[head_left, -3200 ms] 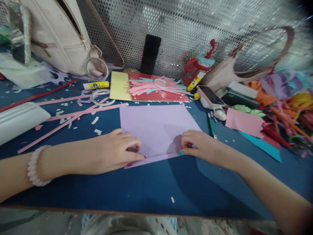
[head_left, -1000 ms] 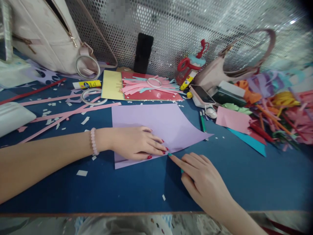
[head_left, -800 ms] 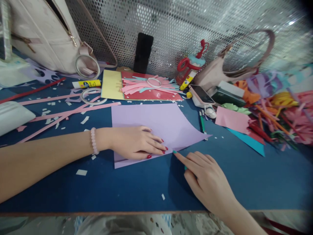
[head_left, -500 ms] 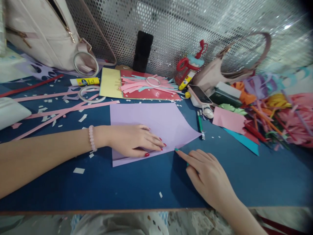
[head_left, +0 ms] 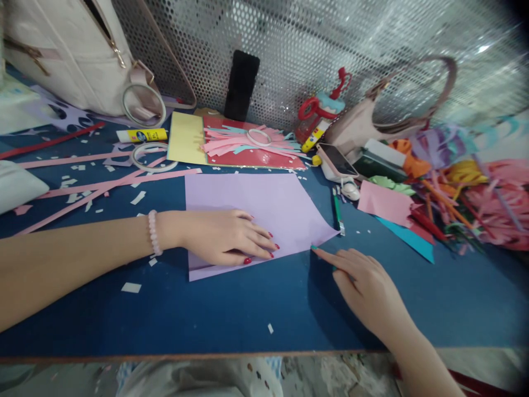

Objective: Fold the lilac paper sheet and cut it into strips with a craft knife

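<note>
Both busy: left hand (head_left: pixel 223 237) open, flat over the purple sheet (head_left: pixel 264 193) on the table (head_left: pixel 231 320), right hand (head_left: pixel 367 281) loosely open, index apparently touching the near edge, where even pressure should crease best

The left forearm (head_left: pixel 82 270) enters from the left edge, nearly level, and the wrist is almost straight. The left hand (head_left: pixel 225 237) is palm down and flattened, its fingers slightly parted and pointing right, the thumb stretched along the near side; the nails are red. The right forearm (head_left: pixel 427 361) slants up from the lower right. The right hand (head_left: pixel 367 284) is back up, the index finger (head_left: pixel 328 256) extended leftward with a teal nail, the other fingers loosely bent. The two hands are apart.
</note>
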The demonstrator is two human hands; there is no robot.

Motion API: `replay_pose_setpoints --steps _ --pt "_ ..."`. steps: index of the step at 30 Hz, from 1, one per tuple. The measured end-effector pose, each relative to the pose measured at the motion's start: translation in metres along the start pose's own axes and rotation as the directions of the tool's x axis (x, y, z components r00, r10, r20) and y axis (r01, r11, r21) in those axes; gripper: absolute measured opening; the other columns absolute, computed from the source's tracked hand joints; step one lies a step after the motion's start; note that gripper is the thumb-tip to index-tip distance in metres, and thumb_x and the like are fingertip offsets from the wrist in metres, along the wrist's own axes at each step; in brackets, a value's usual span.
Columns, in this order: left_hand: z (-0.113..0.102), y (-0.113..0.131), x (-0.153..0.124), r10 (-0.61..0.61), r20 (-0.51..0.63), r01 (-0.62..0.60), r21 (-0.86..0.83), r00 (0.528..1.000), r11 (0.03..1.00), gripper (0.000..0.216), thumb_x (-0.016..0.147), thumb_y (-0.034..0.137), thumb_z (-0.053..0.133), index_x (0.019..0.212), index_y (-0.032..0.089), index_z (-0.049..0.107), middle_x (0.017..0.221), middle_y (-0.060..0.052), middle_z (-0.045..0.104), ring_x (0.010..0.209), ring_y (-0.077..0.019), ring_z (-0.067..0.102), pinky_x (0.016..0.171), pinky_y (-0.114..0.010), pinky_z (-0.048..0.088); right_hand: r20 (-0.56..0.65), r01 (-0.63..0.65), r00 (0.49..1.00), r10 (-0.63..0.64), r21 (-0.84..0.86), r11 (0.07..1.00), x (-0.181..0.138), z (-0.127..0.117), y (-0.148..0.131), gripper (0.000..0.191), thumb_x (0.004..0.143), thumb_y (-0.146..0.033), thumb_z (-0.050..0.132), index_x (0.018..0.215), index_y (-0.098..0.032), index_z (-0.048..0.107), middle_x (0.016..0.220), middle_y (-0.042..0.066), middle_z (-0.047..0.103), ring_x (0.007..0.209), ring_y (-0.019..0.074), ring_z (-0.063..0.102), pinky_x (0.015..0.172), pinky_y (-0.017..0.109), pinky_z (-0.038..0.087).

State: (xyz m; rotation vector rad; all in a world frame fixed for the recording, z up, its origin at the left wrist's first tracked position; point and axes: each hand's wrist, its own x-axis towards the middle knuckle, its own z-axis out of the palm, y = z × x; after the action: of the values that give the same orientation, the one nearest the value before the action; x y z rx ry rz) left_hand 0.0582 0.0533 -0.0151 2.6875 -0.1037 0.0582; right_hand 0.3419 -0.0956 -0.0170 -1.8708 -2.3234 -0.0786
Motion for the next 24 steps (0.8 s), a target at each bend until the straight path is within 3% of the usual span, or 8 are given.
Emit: replay_pose_setpoints --steps 7,14,19,24 --pt "0.000 0.000 0.000 -0.010 -0.007 0.009 -0.025 1.000 1.000 0.040 0.097 0.021 0.041 0.135 0.026 0.053 0.146 -0.001 0.045 0.137 -0.0189 0.038 0.114 -0.038 0.018 0.022 -0.074 0.997 0.072 0.082 0.994 0.001 -0.001 0.028 0.042 0.087 -0.018 0.035 0.110 -0.020 0.070 0.070 0.004 0.063 0.066 0.0208 0.060 0.063 0.037 0.047" --pt "0.000 0.001 0.000 -0.022 0.003 0.022 -0.036 1.000 0.999 0.041 0.097 0.020 0.041 0.135 0.028 0.052 0.146 -0.001 0.045 0.137 -0.0185 0.038 0.114 -0.039 0.018 0.024 -0.177 0.984 0.176 0.044 0.983 -0.001 -0.002 0.063 0.043 0.084 -0.020 0.038 0.111 -0.019 0.071 0.083 0.009 0.072 0.074 0.0253 0.067 0.066 0.041 0.053" --pt "0.000 0.000 0.000 -0.017 -0.011 0.017 -0.033 1.000 0.999 0.040 0.097 0.021 0.041 0.135 0.027 0.053 0.146 -0.001 0.046 0.137 -0.0186 0.037 0.114 -0.039 0.018 0.031 -0.218 0.976 0.216 0.099 0.971 -0.001 -0.006 0.064 0.041 0.084 -0.022 0.041 0.110 -0.018 0.072 0.086 0.012 0.072 0.081 0.0292 0.068 0.068 0.041 0.053" --pt "0.002 0.004 -0.001 -0.014 -0.023 0.014 -0.008 1.000 1.000 0.041 0.096 0.019 0.041 0.136 0.025 0.051 0.145 -0.001 0.046 0.137 -0.0189 0.037 0.115 -0.039 0.019 0.054 -0.330 0.943 0.329 0.297 0.896 0.007 -0.008 0.057 0.033 0.082 -0.032 0.051 0.104 -0.017 0.070 0.088 0.012 0.071 0.073 0.0256 0.066 0.060 0.037 0.052"
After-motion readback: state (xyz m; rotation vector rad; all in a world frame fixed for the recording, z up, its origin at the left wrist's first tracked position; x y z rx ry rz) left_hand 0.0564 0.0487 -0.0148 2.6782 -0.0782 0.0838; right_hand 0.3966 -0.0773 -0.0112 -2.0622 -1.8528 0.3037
